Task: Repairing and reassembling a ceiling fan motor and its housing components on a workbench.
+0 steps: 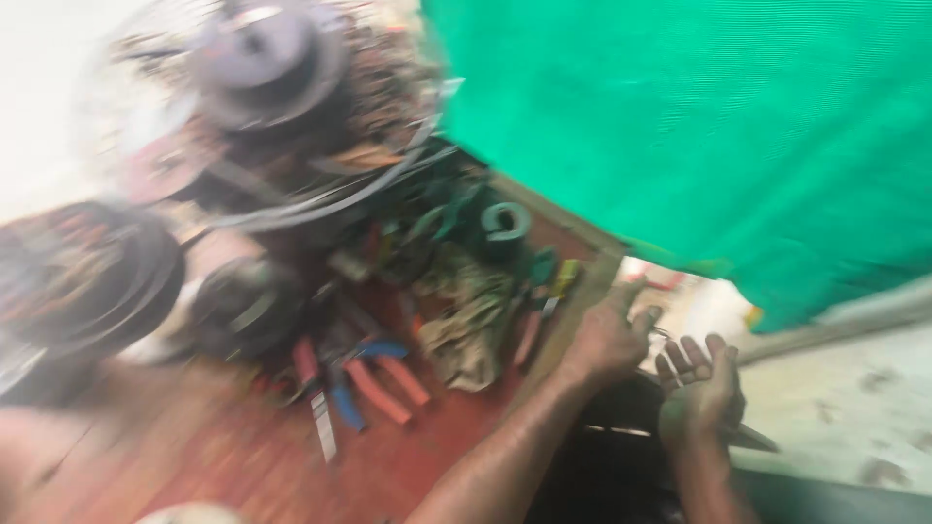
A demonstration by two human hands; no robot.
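Observation:
The picture is motion-blurred. My left hand [607,335] reaches past the right edge of a reddish wooden board [291,456], fingers pointing at a pale white thing [714,306]; whether it grips anything is unclear. My right hand [699,388] is just to its right, palm up with fingers apart and curled. A dark pointed object [757,442] sticks out from under that hand. Pliers with red handles [388,378] and blue handles [345,400] lie on the board to the left of my arms.
A crumpled dirty rag [466,330] and a green tape roll [507,221] lie on the board. A fan motor with wire guard [262,58] and dark round parts [248,306] crowd the left. Green cloth [680,126] hangs at upper right, above a grey floor [854,398].

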